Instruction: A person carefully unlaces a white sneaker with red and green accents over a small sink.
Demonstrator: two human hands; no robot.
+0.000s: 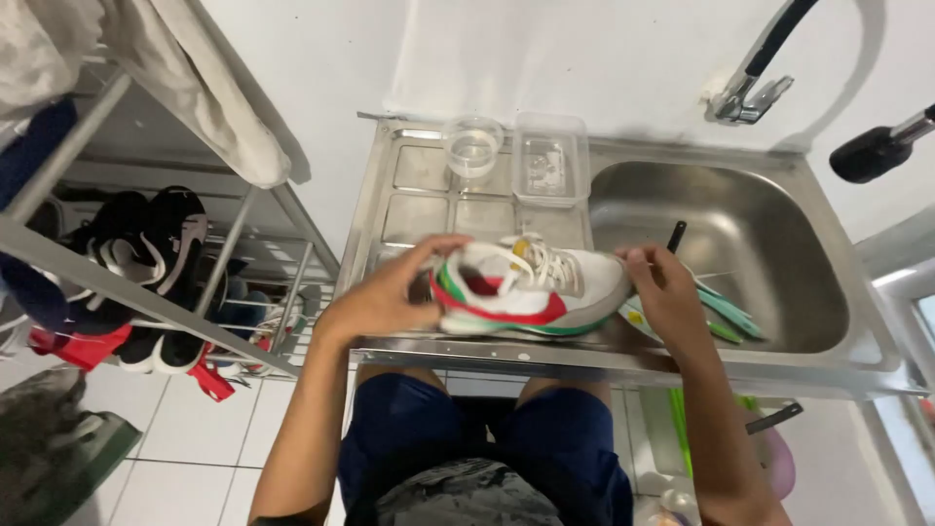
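A white sneaker [545, 282] with red and green trim and white laces lies on its side over the front edge of a steel sink unit. My left hand [390, 292] grips its heel end. At the toe end my right hand [667, 292] holds the shoe. Under the right hand, at the basin's left edge, lie a green-handled brush [730, 317] and a thin black handle [675, 237].
The steel sink basin [769, 263] lies to the right, with a tap [750, 97] above it. A clear cup [474, 146] and a clear plastic tub [550, 161] stand on the drainboard [419, 209]. A metal rack with shoes [156, 273] stands at left.
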